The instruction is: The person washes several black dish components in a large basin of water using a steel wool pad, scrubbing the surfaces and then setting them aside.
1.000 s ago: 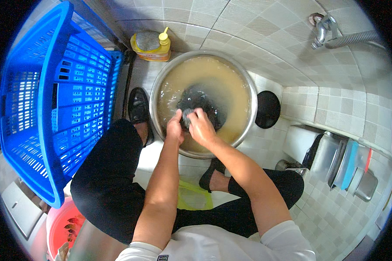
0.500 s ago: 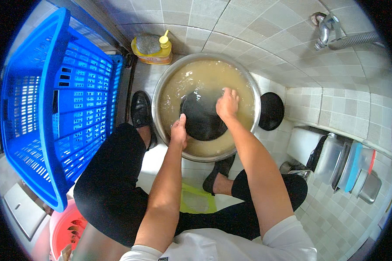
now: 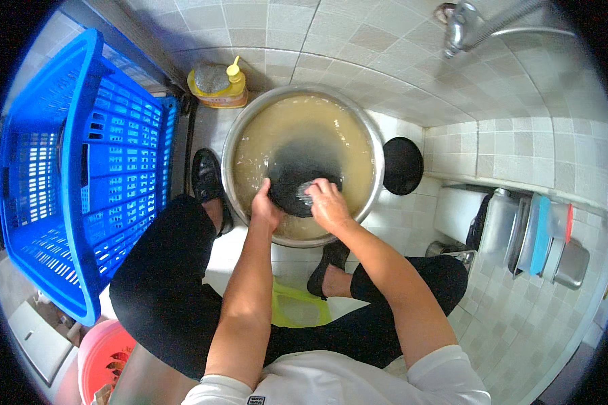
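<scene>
A large round metal basin (image 3: pixel 228 169) of cloudy tan water stands on the floor before me. At its near side a round black pan (image 3: pixel 287 200) lies partly under water, its far part blurred by the water. My left hand (image 3: pixel 266 206) grips the pan's left edge, thumb on top and the other fingers hidden below. Between the fingers of my right hand (image 3: pixel 327 207) is a silvery metal scrubber (image 3: pixel 305 192), pressed to the pan's surface.
Right of the basin rests a black round dish (image 3: pixel 403 166). A yellow bottle with a pump (image 3: pixel 219 98) and a grey pad stands behind it. On the left is a tall blue plastic basket (image 3: pixel 125 155); a rack of containers (image 3: pixel 520 229) sits right. A tap (image 3: pixel 461 27) projects from the wall.
My right hand has moved down and left over the pan, and the scrubber now shows in it. The pan has shifted toward me and lies lower in the water.
</scene>
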Tool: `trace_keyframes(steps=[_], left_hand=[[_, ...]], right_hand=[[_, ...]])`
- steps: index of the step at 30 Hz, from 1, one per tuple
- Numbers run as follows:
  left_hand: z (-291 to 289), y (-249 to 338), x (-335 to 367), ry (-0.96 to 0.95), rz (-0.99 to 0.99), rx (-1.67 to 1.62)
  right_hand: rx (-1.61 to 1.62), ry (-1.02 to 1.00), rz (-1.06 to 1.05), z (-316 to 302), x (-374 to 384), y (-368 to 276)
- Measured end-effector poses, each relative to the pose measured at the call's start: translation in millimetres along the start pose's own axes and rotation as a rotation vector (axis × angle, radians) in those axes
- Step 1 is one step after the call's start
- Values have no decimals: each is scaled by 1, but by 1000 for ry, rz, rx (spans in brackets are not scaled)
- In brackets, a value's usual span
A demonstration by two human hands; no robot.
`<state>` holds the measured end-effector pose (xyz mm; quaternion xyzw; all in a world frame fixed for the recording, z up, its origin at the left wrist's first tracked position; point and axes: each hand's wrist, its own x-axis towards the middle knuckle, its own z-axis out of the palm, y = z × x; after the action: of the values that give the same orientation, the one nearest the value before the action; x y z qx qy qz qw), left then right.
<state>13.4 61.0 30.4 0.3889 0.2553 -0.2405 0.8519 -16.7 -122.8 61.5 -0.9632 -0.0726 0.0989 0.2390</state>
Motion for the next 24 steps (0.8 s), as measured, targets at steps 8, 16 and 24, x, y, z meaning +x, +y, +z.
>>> trace_keyframes(steps=[8, 16, 24], left_hand=[[48, 26, -26, 104, -44, 256], [76, 31, -49, 51, -60, 118], [68, 49, -50, -36, -236, -133]], right_hand=[[81, -161, 494, -89, -21, 46], [122, 151, 201, -217, -43, 9], [195, 329, 168, -270, -32, -21]])
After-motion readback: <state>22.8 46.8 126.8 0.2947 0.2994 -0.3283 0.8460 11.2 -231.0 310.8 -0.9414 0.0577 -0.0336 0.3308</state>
